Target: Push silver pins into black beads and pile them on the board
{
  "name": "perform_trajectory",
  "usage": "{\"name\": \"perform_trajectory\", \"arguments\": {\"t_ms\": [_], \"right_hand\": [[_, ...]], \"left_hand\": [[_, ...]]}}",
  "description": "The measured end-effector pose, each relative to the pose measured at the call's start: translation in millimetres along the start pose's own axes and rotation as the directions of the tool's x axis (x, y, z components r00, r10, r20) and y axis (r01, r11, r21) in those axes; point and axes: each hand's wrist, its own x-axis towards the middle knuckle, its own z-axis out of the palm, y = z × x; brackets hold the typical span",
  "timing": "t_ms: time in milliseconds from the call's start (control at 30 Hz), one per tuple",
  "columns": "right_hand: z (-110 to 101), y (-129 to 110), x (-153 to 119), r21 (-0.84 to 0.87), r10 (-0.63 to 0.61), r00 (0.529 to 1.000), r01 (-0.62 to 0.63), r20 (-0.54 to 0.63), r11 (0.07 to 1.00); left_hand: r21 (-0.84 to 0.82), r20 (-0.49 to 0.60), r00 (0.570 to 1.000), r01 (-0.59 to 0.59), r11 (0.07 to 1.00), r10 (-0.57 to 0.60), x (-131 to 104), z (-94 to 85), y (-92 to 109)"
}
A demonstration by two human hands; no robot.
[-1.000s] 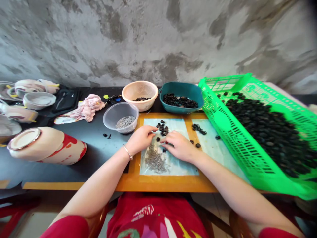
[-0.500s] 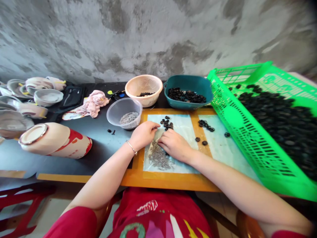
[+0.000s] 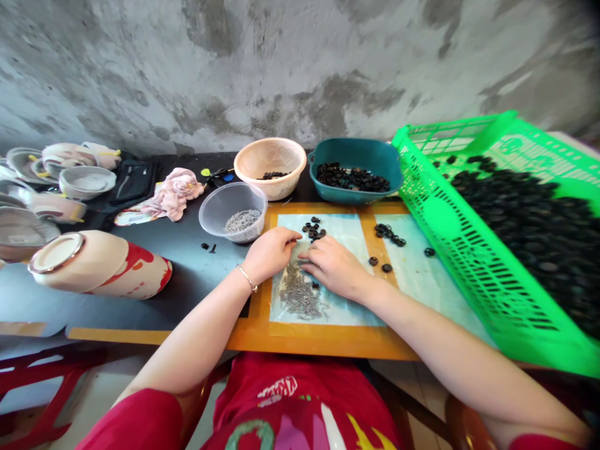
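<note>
My left hand (image 3: 273, 251) is closed, fingertips pinched together beside the small black round parts (image 3: 313, 229) on the pale sheet (image 3: 349, 232); anything in the pinch is too small to make out. Facing it, my right hand (image 3: 336, 267) has its fingers bent together, thumb and fingertips near the top of a pile of small metal pins (image 3: 302, 297). Whether it grips anything cannot be seen. One black part lies beside the pins, below the right hand. A clear bowl (image 3: 209, 215) with more metal pins stands behind my left hand.
Behind the sheet are a peach bowl (image 3: 269, 150) and a teal basin (image 3: 356, 150), both with black parts. A green crate (image 3: 450, 231) full of black parts stands right. Left are a patterned tumbler (image 3: 105, 262), a pink cloth (image 3: 175, 194) and several whitish cups (image 3: 87, 181).
My right hand has lifted slightly and shifted right, off the pins, uncovering a black part beside them. My left hand has barely moved. The whole view has shifted slightly.
</note>
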Motion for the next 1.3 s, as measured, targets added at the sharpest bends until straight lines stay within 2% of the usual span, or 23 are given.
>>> {"name": "perform_trajectory", "arguments": {"t_ms": [167,333,467,633,733,867,1033,1200,1300], "right_hand": [[10.3,-3.2,4.1,0.043,-0.019,0.999,0.017,0.043,0.999],[3.0,3.2,0.9,0.089,0.067,0.997,-0.069,0.025,0.994],[-5.8,7.7,-6.3,0.242,0.159,0.987,-0.159,0.021,0.957],[-15.1,11.1,-11.3,0.417,0.375,0.926,-0.362,0.054,0.834],[-20.9,15.8,-11.1,0.427,0.442,0.895,-0.423,0.058,0.799],[-26.5,22.9,-10.2,0.406,0.498,0.867,-0.466,0.031,0.786],[-25.9,24.9,-10.2,0.460,0.560,0.828,-0.509,0.029,0.728],[-22.5,19.7,-10.6,0.511,0.540,0.840,-0.486,0.049,0.709],[-22.7,18.9,-10.6,0.495,0.520,0.853,-0.463,0.025,0.735]], "left_hand": [[0.005,0.019,1.000,-0.004,1.000,0.004,0.0,0.0,2.7],[-0.022,0.010,1.000,-0.003,1.000,0.003,-0.2,1.5,1.9],[-0.060,-0.039,0.999,-0.039,0.997,0.036,-1.7,3.5,1.6],[-0.116,-0.045,0.992,-0.124,0.986,0.119,-3.9,5.3,7.1],[-0.084,-0.016,0.989,-0.150,0.985,0.149,-5.4,7.0,10.5],[-0.033,-0.006,0.992,-0.125,0.992,0.125,-6.5,12.8,13.2],[0.015,-0.029,0.996,-0.085,0.996,0.086,-4.4,22.0,15.5],[0.003,-0.045,0.995,-0.094,0.996,0.094,-2.4,25.0,14.7],[-0.066,-0.050,0.998,-0.036,0.997,0.033,-2.5,24.2,14.9]]}}
